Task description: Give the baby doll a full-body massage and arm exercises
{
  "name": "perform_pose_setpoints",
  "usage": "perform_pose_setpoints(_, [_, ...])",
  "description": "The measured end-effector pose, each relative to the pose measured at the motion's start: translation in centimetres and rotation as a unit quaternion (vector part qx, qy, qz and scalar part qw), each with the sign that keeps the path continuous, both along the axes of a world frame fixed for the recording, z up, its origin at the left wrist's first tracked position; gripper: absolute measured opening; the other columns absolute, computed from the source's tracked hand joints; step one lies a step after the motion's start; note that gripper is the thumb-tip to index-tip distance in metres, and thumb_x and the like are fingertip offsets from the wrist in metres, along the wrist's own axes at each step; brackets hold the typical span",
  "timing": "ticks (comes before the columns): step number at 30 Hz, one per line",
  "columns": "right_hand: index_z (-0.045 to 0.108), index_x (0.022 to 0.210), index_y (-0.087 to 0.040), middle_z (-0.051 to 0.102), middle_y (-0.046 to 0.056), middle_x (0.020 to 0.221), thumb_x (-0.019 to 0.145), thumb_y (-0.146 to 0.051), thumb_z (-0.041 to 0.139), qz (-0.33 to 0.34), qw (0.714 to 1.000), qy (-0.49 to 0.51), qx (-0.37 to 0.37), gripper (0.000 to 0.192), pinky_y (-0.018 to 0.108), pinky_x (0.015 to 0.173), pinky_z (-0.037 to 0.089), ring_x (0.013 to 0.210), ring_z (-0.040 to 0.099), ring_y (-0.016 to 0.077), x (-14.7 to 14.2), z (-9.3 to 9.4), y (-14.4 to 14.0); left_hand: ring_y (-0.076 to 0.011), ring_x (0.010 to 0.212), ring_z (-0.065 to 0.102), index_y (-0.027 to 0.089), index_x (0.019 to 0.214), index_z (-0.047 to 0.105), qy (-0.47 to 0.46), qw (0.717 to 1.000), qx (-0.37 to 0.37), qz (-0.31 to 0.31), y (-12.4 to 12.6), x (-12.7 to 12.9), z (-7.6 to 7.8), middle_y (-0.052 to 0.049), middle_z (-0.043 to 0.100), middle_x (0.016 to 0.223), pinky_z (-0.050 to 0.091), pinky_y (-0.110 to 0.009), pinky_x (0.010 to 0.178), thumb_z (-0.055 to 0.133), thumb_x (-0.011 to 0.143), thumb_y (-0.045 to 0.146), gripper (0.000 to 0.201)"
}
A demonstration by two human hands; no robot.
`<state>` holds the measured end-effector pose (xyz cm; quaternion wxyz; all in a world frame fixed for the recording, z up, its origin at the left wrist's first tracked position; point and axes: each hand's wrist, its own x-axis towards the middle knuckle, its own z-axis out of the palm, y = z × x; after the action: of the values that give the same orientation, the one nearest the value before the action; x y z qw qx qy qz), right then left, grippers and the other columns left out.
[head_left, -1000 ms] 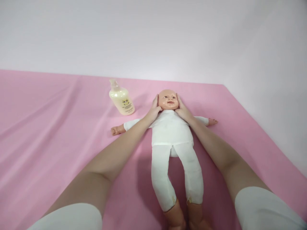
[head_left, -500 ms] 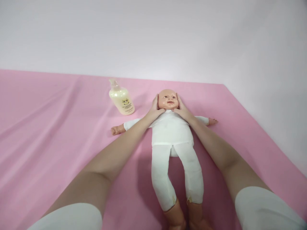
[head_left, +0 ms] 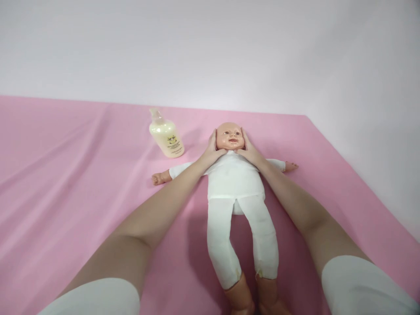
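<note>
A baby doll [head_left: 235, 179] with a white cloth body lies face up, its arms spread out and its feet toward me. My left hand [head_left: 213, 150] cups the left side of its head, thumb laid under the chin. On the opposite side, my right hand [head_left: 250, 149] cups the head in the same way, so the doll's head is held between both palms. Most of the fingers are hidden along or behind the head. Left of the doll, a pump bottle [head_left: 167, 138] of pale yellow liquid stands apart from both hands.
A pink cloth [head_left: 82, 175] with some creases on its left side lies under the doll and the bottle. Its far edge and slanting right edge meet a white surface [head_left: 210, 52].
</note>
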<state>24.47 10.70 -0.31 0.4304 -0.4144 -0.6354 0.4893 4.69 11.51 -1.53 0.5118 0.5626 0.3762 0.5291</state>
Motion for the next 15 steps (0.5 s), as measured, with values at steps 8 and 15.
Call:
perform_pose_setpoints(8, [0.010, 0.165, -0.030, 0.026, -0.008, 0.170, 0.066, -0.019, 0.064, -0.033, 0.999, -0.015, 0.018, 0.114, 0.045, 0.132, 0.018, 0.158, 0.025, 0.0277, -0.04, -0.20, 0.32, -0.0286, 0.158, 0.024, 0.019, 0.156, 0.036, 0.028, 0.999, 0.018, 0.019, -0.35, -0.21, 0.21, -0.008, 0.027, 0.170, 0.010, -0.040, 0.133, 0.063, 0.065, 0.008, 0.096])
perform_pose_setpoints(15, [0.011, 0.166, -0.029, 0.030, -0.005, 0.169, 0.065, -0.015, 0.059, -0.040, 0.999, -0.031, -0.003, 0.112, 0.049, 0.128, 0.031, 0.147, 0.046, 0.0305, 0.18, -0.54, 0.42, -0.0301, 0.159, 0.021, 0.021, 0.157, 0.033, 0.012, 1.000, -0.001, 0.022, 0.25, -0.09, -0.31, -0.010, 0.025, 0.170, 0.013, -0.042, 0.132, 0.069, 0.062, 0.005, 0.103])
